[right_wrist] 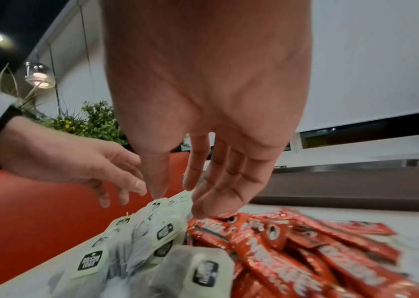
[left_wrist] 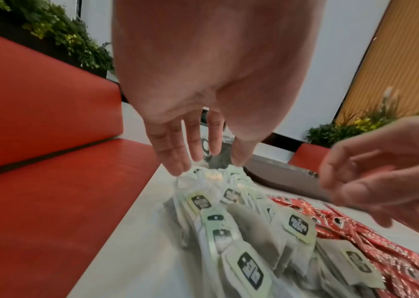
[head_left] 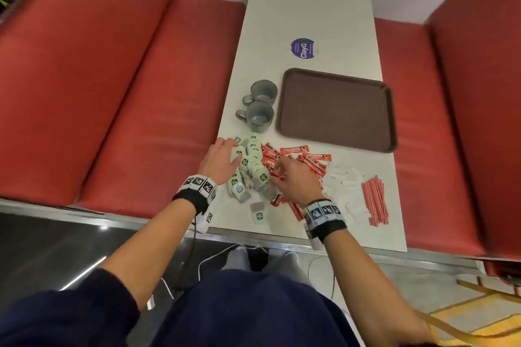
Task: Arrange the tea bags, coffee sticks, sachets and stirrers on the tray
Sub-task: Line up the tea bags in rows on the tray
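Note:
A heap of pale green tea bags (head_left: pixel 251 169) lies on the white table (head_left: pixel 307 8), with red coffee sticks (head_left: pixel 301 153) beside it. To their right lie white sachets (head_left: pixel 345 186) and red-striped stirrers (head_left: pixel 375 200). The brown tray (head_left: pixel 337 110) holds nothing. My left hand (head_left: pixel 229 149) hovers over the heap's left side. Its fingers are straight, and the fingertips (left_wrist: pixel 177 169) touch the far tea bags (left_wrist: pixel 228 211). My right hand (head_left: pixel 277 169) reaches down where tea bags (right_wrist: pixel 152 231) meet coffee sticks (right_wrist: pixel 292 242). Its fingers (right_wrist: pixel 203 207) are extended and grip nothing.
Two grey mugs (head_left: pixel 260 104) stand left of the tray, just beyond the tea bags. A round purple sticker (head_left: pixel 302 48) is on the table further back. Red bench seats (head_left: pixel 127 93) flank the table on both sides. The table's near edge is close to my wrists.

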The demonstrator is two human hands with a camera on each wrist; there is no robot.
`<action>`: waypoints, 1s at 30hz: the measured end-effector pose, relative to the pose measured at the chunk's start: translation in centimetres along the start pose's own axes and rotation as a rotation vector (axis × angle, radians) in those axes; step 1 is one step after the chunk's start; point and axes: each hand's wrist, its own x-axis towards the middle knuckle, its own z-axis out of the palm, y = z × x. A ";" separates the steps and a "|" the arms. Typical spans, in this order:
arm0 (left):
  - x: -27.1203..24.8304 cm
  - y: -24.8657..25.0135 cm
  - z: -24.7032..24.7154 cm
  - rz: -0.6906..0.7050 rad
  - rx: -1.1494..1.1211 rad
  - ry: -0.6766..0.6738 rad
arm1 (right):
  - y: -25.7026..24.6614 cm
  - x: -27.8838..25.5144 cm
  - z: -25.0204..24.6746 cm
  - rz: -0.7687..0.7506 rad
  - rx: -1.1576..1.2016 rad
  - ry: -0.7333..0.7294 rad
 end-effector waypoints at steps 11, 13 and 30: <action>-1.2 -1.5 3.1 -0.159 -0.158 -0.062 | -3.7 4.1 4.9 0.130 -0.113 -0.001; -1.4 -1.8 3.4 -0.114 -0.197 -0.042 | -3.7 4.3 5.3 0.137 -0.091 0.018; -1.6 -1.9 -1.0 0.209 -0.360 0.052 | -3.1 1.8 1.8 0.103 0.298 0.169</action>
